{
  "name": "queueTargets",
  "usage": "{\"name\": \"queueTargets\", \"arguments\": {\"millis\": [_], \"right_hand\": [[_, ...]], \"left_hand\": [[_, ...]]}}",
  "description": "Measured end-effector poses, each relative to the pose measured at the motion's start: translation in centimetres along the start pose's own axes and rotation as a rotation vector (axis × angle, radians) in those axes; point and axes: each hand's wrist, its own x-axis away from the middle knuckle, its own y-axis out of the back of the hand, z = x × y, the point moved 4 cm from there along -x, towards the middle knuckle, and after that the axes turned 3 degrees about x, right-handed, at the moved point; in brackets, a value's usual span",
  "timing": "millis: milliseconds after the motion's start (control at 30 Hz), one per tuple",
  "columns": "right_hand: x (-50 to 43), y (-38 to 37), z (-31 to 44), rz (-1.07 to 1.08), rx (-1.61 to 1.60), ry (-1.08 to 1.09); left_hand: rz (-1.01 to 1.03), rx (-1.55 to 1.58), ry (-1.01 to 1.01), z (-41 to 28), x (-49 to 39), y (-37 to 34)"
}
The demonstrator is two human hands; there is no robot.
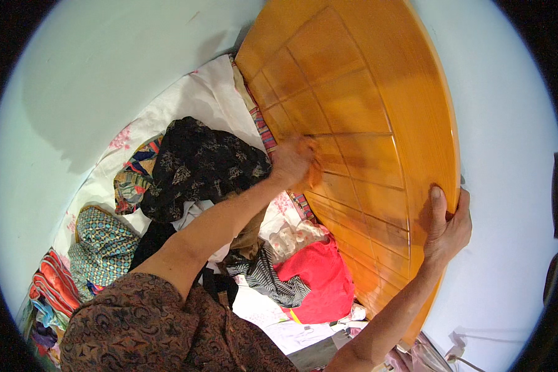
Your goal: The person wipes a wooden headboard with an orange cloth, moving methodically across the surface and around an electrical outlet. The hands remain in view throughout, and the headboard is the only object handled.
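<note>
A varnished wooden headboard (386, 107) with a grid of grooves rises beside the bed. My left hand (294, 160), blurred, holds an orange cloth (315, 174) against its grooved face. The headboard's right edge is gripped by my right hand (448, 225), thumb on the front and fingers round the back. Below my left forearm lie a black patterned cloth (204, 162) and a bright red garment (321, 279). A black-and-white striped cloth (279, 279) overlaps the red one.
A white floral bedsheet (209, 93) carries the heap, with a teal patterned cloth (103, 246) and red striped fabric (56, 283) at the left. Pale walls (88, 83) flank the bed. A cable (465, 360) and clear plastic (423, 355) are at the lower right.
</note>
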Motion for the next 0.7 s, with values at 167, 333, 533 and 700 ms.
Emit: {"name": "queueTargets", "arguments": {"millis": [167, 333, 533, 700], "right_hand": [[-0.3, 0.2, -0.2, -0.03, 0.053, 0.054], [0.0, 0.1, -0.2, 0.0, -0.078, -0.04], [-0.2, 0.1, 0.4, -0.063, -0.037, 0.074], [0.0, 0.1, 0.0, -0.02, -0.031, 0.005]], "left_hand": [[-0.12, -0.153, -0.004, 3.4, -2.2, 2.3], [-0.007, -0.16, 0.017, -1.0, -0.1, -0.4], [-0.047, -0.199, 0.122, 3.8, -2.0, 1.0], [-0.047, -0.06, -0.029, -1.1, -1.0, 0.2]]}}
